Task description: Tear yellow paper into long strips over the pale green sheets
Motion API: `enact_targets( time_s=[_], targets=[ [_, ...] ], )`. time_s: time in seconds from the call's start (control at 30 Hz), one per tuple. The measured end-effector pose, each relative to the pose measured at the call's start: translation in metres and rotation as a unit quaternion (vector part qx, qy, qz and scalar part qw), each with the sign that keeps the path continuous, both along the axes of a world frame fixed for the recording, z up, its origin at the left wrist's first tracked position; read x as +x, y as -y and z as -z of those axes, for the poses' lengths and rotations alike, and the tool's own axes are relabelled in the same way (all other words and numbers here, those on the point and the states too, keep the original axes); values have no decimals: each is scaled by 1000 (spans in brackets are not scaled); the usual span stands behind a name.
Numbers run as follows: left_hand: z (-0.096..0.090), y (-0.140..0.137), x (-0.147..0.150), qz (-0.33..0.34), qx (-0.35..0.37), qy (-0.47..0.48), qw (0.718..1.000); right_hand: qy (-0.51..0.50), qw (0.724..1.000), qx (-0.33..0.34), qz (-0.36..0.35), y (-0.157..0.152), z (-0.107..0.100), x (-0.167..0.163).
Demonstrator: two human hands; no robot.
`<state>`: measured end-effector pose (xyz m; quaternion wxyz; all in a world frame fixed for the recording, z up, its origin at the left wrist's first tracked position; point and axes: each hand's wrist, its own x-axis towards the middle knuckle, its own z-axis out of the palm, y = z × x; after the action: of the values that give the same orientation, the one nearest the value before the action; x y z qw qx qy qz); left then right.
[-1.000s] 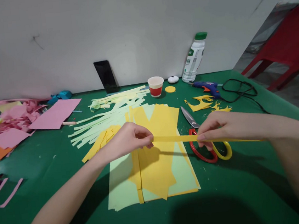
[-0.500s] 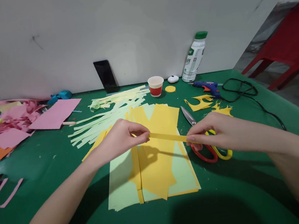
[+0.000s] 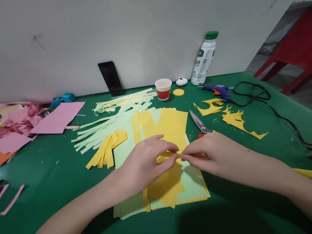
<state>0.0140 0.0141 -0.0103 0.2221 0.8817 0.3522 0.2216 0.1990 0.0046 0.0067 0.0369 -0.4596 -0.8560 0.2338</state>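
Note:
My left hand (image 3: pixel 152 162) and my right hand (image 3: pixel 214 152) meet fingertip to fingertip over the paper pile. Both pinch a yellow paper strip (image 3: pixel 179 156), of which only a small bit shows between the fingers. Below them lie yellow paper sheets (image 3: pixel 170 124) on pale green sheets (image 3: pixel 132 205). A bundle of short yellow strips (image 3: pixel 107 150) rests by my left wrist. Scissors (image 3: pixel 199 121) lie beyond my right hand, which hides most of their red and yellow handles.
Pale green strips (image 3: pixel 91 137) fan out behind the pile. At the back stand a phone (image 3: pixel 111 79), a paper cup (image 3: pixel 163 90) and a leaning bottle (image 3: pixel 204 61). A glue gun (image 3: pixel 217 91) with its cable and yellow scraps (image 3: pixel 237 119) lie right; pink paper (image 3: pixel 58 119) left.
My hands have come together from holding the yellow strip stretched between them. The strip is now mostly hidden in the fingers. The left hand moved right, the right hand left.

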Motion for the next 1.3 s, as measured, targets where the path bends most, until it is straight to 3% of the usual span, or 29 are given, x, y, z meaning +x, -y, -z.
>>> enact_targets(
  time_s=[0.27,0.77,1.03,1.13,1.3],
  targets=[
    [6,7,4,-4,4,-15,1000,23,998,49,28,5,7,-10],
    [3,-28,-14,-141,8,-30,990,78,986,127,72,-6,-2,7],
    [4,-49,-33,-211,132,-13,968,83,984,122,97,-6,-6,19],
    [4,-36,-24,-155,198,9,968,72,990,95,75,-3,-6,13],
    [15,-5,0,28,223,-5,974,65,994,82,43,3,-1,-1]
  ],
)
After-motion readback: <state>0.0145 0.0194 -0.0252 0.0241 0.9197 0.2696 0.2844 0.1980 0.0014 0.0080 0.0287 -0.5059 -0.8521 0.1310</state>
